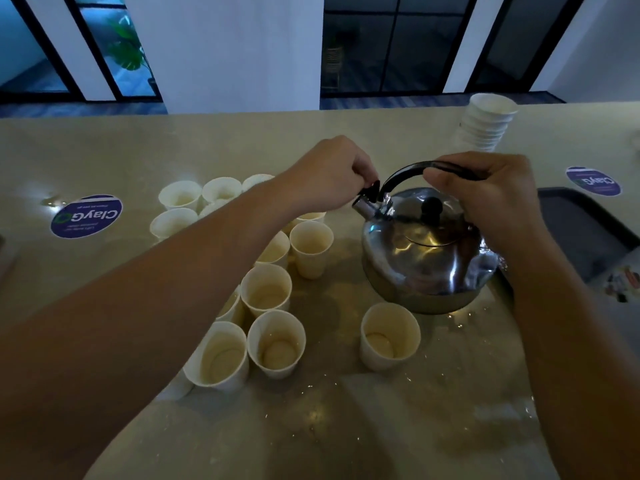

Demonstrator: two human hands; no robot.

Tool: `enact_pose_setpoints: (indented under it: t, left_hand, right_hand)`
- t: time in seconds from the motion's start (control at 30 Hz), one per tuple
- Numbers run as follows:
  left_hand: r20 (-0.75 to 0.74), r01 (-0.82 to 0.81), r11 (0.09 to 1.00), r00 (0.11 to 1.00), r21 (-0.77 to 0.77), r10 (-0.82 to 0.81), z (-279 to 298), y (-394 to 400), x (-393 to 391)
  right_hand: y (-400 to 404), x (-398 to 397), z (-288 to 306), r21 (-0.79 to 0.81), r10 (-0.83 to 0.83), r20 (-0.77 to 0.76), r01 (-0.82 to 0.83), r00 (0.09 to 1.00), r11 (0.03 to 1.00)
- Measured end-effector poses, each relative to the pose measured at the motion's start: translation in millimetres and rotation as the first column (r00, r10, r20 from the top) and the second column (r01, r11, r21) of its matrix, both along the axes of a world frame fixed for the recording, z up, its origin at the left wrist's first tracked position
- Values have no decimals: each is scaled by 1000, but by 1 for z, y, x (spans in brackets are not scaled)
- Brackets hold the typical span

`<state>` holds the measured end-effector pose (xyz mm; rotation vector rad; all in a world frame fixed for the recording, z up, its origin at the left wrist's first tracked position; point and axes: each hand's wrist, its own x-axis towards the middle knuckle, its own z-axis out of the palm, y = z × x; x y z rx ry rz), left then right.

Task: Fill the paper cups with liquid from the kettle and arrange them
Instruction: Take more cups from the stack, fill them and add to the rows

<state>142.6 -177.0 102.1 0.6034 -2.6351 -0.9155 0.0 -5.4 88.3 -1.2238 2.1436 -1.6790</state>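
A shiny steel kettle [422, 251] with a black handle stands or hangs just over the counter at centre right. My right hand [485, 199] grips its handle from above. My left hand [329, 178] pinches the black cap [370, 190] on the kettle's spout. Several white paper cups stand to the left of the kettle, most with a little liquid in the bottom. One cup [389, 336] stands alone in front of the kettle. Another cup [311, 247] stands just left of the spout. My left forearm hides part of the cup group.
A stack of empty paper cups [486, 121] stands at the back right. Round blue stickers [86, 216] lie on the beige counter [104, 161], one at the left and one at the far right. A dark tray [581, 230] sits at the right edge. Wet spots show near the kettle.
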Motion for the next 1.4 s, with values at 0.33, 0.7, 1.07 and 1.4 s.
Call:
enact_pose_setpoints:
  t: [0.33, 0.7, 1.07, 1.4]
  left_hand:
    - [71, 73, 997, 995, 2, -73, -39, 48, -51]
    - [121, 60, 998, 991, -12, -58, -56, 72, -77]
    - [-68, -11, 973, 997, 230, 28, -38, 110, 4]
    - [-22, -231, 814, 958, 533, 286, -133, 167, 101]
  right_hand:
    - [54, -17, -44, -26, -217, 157, 223, 963, 974]
    - [68, -30, -69, -38, -307, 279, 330, 910, 943]
    - [78, 14, -43, -38, -251, -232, 249, 940, 968]
    - [66, 63, -95, 471, 72, 98, -110, 993, 875]
